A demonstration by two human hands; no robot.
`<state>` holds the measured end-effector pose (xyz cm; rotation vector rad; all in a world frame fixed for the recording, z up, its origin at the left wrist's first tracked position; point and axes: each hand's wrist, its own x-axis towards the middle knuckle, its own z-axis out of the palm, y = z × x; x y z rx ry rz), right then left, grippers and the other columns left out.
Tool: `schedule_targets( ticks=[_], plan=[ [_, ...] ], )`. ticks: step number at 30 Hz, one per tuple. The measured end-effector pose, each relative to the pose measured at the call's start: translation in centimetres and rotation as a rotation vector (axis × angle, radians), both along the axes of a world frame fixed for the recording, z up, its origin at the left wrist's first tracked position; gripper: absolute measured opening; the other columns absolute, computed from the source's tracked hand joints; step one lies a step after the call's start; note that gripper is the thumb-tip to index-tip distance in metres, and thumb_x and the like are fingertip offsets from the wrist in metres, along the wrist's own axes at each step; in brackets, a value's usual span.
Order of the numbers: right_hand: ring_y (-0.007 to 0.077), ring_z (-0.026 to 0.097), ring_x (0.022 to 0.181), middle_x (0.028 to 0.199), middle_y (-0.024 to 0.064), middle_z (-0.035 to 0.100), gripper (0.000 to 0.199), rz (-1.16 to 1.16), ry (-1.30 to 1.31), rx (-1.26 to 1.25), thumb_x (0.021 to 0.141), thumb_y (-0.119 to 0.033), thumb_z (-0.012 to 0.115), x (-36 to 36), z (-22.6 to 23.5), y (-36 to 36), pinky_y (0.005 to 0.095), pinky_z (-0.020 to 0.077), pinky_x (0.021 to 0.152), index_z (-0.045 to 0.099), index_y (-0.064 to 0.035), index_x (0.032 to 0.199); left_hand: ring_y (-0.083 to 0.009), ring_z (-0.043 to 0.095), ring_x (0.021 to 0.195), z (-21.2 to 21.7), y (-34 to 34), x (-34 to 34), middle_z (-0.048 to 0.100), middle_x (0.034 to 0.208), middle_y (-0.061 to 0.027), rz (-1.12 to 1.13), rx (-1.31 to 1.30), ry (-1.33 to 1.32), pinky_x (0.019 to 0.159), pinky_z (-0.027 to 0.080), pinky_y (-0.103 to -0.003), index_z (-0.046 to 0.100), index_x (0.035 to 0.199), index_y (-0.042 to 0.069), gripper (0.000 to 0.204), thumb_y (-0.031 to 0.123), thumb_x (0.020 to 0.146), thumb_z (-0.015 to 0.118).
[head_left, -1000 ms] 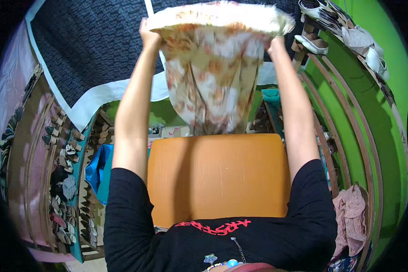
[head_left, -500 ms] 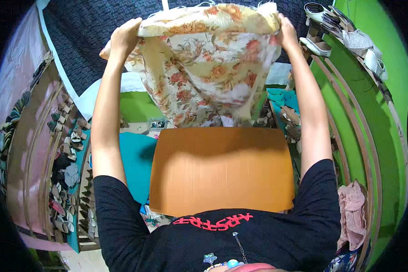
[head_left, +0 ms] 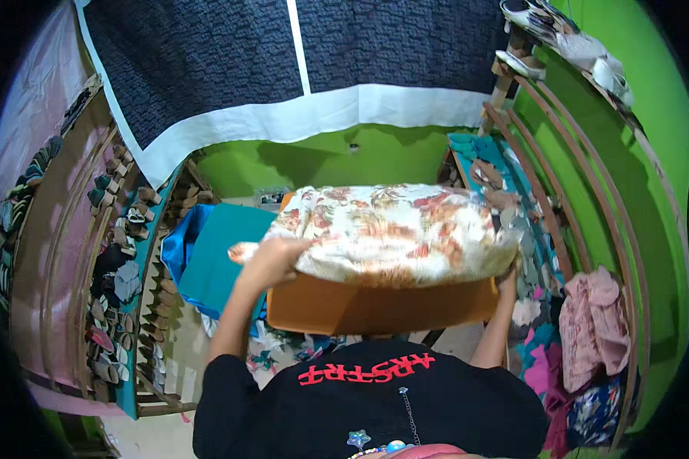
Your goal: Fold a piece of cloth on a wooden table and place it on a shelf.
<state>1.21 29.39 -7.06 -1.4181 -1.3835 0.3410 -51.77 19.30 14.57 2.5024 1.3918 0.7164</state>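
Note:
A cream floral cloth [head_left: 390, 233] with red and brown flowers hangs bunched over the orange-brown tabletop [head_left: 375, 310], covering its far part. My left hand [head_left: 275, 260] is closed on the cloth's near left edge, and a small corner of cloth sticks out left of the wrist. At the cloth's right end is my right hand [head_left: 507, 279]; it grips the edge there, its fingers mostly hidden by the fabric. The cloth is slightly blurred by motion.
Slatted racks of shoes [head_left: 119, 283] stand on the left. A teal board [head_left: 230, 245] sits left of the tabletop. On the right are curved wooden rails [head_left: 582, 183], a pink ruffled garment [head_left: 595, 329] and white shoes [head_left: 589, 57]. A dark curtain [head_left: 207, 69] hangs ahead.
Both hands have come down and toward me from their raised position, bringing the floral cloth from in front of the curtain down over the tabletop.

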Motion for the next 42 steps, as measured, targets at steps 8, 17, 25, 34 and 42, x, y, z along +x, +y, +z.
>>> schedule_targets(
  ticks=[8,17,25,34,42],
  plan=[
    [0.0128,0.05,0.08,0.091,0.0046,0.053,0.031,0.138,0.586,0.086,0.081,-0.027,0.049,-10.3,5.7,-15.3,0.0282,0.0425,0.069,0.05,-0.001,0.098,-0.0325,0.047,0.071,-3.8,-10.4,-1.2,0.049,0.062,-0.0135,0.175,0.001,-0.067,0.06,0.035,-0.039,0.048,0.064,0.005,0.015,-0.001,0.053,0.055],
    [0.0167,0.051,0.082,0.093,0.0101,0.055,0.029,0.074,0.223,-0.44,0.075,-0.017,0.054,-8.5,9.8,-27.4,0.0277,0.04,0.072,0.05,0.0016,0.097,-0.035,0.05,0.063,-1.2,-20.8,-1.8,0.052,0.062,-0.0187,0.037,-0.279,-0.018,0.062,0.035,-0.035,0.053,0.065,0.002,0.015,0.003,0.05,0.053],
    [0.0135,0.048,0.081,0.09,0.0108,0.055,0.031,0.374,0.166,-0.875,0.072,-0.013,0.057,-6.9,11.8,-34.9,0.029,0.0393,0.071,0.052,0.0043,0.096,-0.0178,0.055,0.067,-6.3,-25.4,-3.1,0.057,0.074,-0.0174,-0.27,-0.876,-0.013,0.061,0.042,-0.03,0.053,0.09,-0.002,0.038,0.012,0.054,0.059],
    [0.0153,0.051,0.076,0.084,0.0074,0.055,0.056,0.385,0.163,-0.922,0.052,-0.006,0.07,-4.1,16.6,-39.8,0.0308,0.0425,0.066,0.047,0.0015,0.102,-0.0129,0.053,0.076,-9.9,-25.9,-5.6,0.056,0.086,-0.0089,-0.388,-1.746,-0.258,0.062,0.044,-0.026,0.047,0.102,-0.003,0.051,0.003,0.053,0.061],
    [0.0201,0.057,0.074,0.083,0.0121,0.056,0.055,0.398,0.435,-1.095,0.053,0.006,0.062,-8.6,22.8,-30.0,0.0322,0.0464,0.061,0.044,0.0012,0.105,-0.0219,0.052,0.086,-0.5,-15.9,-4.3,0.055,0.094,-0.0186,-0.238,-0.976,-0.053,0.077,0.04,-0.029,0.049,0.104,-0.002,0.054,0.015,0.054,0.059]
  ],
)
